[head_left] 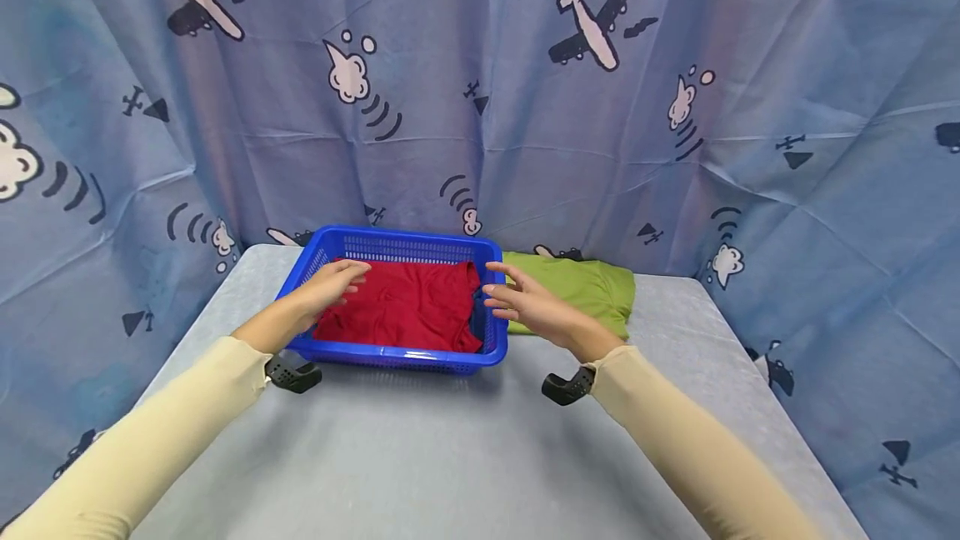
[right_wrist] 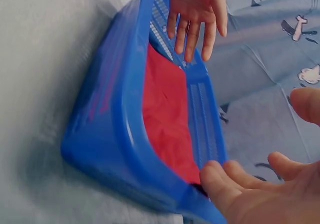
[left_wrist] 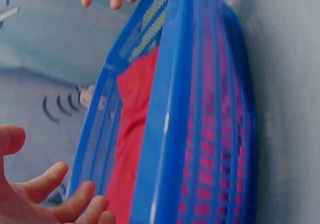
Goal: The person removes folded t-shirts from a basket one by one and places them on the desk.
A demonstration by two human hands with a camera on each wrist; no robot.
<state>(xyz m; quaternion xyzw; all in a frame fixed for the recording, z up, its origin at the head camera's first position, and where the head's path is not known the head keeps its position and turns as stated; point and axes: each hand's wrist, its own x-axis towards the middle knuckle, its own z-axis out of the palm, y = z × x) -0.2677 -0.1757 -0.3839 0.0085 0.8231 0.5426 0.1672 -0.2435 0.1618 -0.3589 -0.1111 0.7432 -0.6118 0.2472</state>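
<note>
A red cloth garment (head_left: 405, 298), loosely flattened with soft wrinkles, lies inside a blue rectangular plastic basket (head_left: 412, 233) with slotted walls. It sits between the two bare hands: the left hand (head_left: 330, 286) is over the basket's left end, with the garment just to the right of its fingertips, and the right hand (head_left: 536, 302) is at the right end, its fingers pointing inward across the rim, with the garment to their left. Both hands hold nothing; their fingers are spread and gently bent, the thumbs apart from the fingers. Whether any fingertip touches the rim or the garment, I cannot tell.

At the garment's right edge, a strip of dark blue fabric (head_left: 477, 319) shows inside the basket, near the right fingertips. A folded piece of lime-green cloth (head_left: 592, 290) lies outside the basket, just beside its right wall and partly behind the right hand in the head view. Basket and green cloth rest on a table covered in pale grey cloth (head_left: 450, 457), close to a blue fabric curtain (head_left: 420, 148) printed with airplanes and clouds. Cream sleeves (head_left: 150, 432) cover the forearms, and a black perforated strap piece (head_left: 292, 375) sits below each wrist.
</note>
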